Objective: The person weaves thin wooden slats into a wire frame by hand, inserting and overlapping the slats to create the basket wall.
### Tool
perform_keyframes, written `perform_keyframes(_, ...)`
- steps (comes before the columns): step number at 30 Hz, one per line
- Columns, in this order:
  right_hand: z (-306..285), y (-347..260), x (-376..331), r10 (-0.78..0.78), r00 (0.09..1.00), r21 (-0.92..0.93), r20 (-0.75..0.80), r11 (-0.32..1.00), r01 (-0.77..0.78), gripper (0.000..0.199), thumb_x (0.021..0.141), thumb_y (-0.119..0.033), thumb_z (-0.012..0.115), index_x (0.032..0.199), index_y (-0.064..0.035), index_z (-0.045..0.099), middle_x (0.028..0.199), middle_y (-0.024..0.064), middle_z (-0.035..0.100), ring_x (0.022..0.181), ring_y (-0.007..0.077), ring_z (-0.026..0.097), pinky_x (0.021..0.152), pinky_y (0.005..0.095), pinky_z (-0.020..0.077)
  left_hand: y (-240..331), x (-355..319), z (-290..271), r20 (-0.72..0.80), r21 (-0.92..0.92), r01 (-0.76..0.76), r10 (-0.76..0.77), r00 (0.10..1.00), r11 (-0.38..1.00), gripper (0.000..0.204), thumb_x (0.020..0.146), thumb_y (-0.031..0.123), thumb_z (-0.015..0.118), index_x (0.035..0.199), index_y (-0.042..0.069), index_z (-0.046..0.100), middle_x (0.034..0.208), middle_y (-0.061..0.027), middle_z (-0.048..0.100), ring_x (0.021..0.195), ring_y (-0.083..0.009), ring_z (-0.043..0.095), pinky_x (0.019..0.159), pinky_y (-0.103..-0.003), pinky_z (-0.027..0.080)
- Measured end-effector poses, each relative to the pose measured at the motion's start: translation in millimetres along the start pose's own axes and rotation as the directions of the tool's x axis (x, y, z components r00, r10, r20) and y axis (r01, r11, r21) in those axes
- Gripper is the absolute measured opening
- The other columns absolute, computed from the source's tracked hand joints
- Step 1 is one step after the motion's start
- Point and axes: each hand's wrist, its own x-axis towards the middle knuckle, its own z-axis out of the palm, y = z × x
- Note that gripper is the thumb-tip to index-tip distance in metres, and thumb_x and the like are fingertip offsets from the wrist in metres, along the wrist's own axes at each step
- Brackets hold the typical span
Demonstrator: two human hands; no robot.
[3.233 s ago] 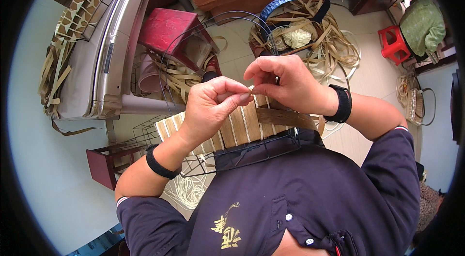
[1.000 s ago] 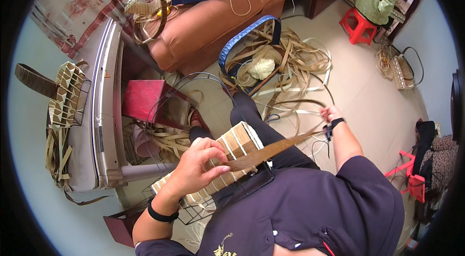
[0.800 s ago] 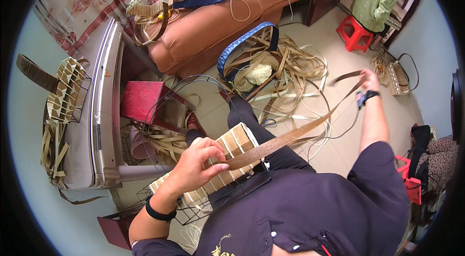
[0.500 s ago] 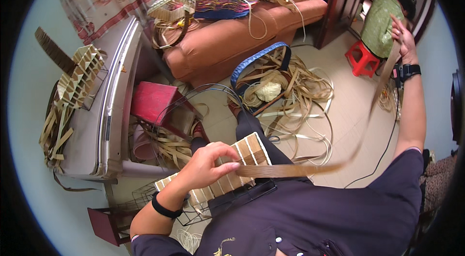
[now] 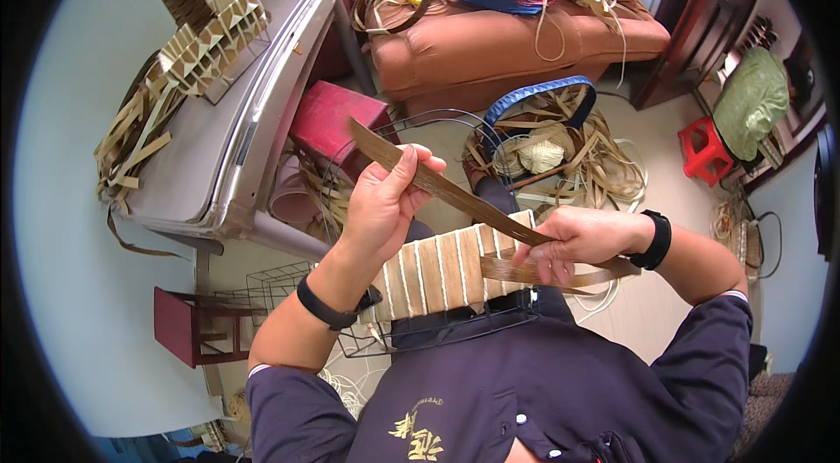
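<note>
A long brown weaving strip (image 5: 437, 187) runs from upper left down to the right in front of me. My left hand (image 5: 385, 200) pinches its upper part. My right hand (image 5: 582, 240) grips its lower part beside a half-woven basket (image 5: 446, 270) of pale and brown strips on a dark wire frame, which rests on my lap. A second bend of the strip (image 5: 560, 275) loops under my right hand. Both wrists carry black bands.
A blue-rimmed basket (image 5: 534, 100) with loose straw strips lies on the floor ahead. An orange sofa (image 5: 499, 43) piled with woven material stands behind it. A grey slab (image 5: 227, 130) with woven pieces is at left, a red stool (image 5: 700, 148) at right, and a red box (image 5: 328, 122) near my knee.
My right hand has come back from its far stretch at the upper right down to the basket, folding the strip. My left hand rose and now holds the strip's upper part.
</note>
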Motion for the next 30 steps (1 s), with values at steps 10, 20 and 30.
perform_keyframes(10, 12.3, -41.8, 59.4, -0.282, 0.891, 0.339, -0.355, 0.850, 0.404, 0.018, 0.097, -0.010, 0.073, 0.111, 0.0008, 0.066, 0.084, -0.0002, 0.070, 0.074, 0.0055, 0.064, 0.069, 0.0217, 0.0503, -3.0, -7.2, 22.3, 0.188, 0.263, 0.008, -0.060, 0.980, 0.965, 0.022, 0.106, 0.015, 0.063, 0.121, 0.001, 0.068, 0.097, -0.0029, 0.070, 0.086, -0.0099, 0.067, 0.081, -0.026, 0.056)
perform_keyframes(20, 13.2, -16.6, 52.6, -0.336, 0.804, -0.027, -0.491, 0.928, 0.371, 0.009, 0.094, -0.002, 0.071, 0.100, 0.0042, 0.067, 0.072, -0.0006, 0.067, 0.065, 0.0042, 0.059, 0.059, 0.0225, 0.0474, 8.6, -5.7, 25.6, -0.150, 0.268, -0.327, 0.374, 0.915, 0.906, 0.084, 0.094, 0.001, 0.074, 0.160, 0.001, 0.021, 0.114, -0.0151, 0.071, 0.101, -0.0179, 0.071, 0.094, -0.031, 0.058)
perform_keyframes(30, 18.7, -37.0, 58.4, -0.484, 0.617, -0.227, -0.621, 0.864, 0.450, 0.013, 0.092, -0.004, 0.075, 0.100, 0.0036, 0.070, 0.082, 0.0076, 0.074, 0.075, 0.0050, 0.066, 0.067, 0.0241, 0.0544, -4.5, -12.1, 25.9, -0.031, 0.313, -0.196, 0.216, 0.976, 0.929, 0.055, 0.092, -0.005, 0.073, 0.144, -0.006, 0.054, 0.112, -0.0093, 0.073, 0.102, -0.0111, 0.069, 0.094, -0.025, 0.055)
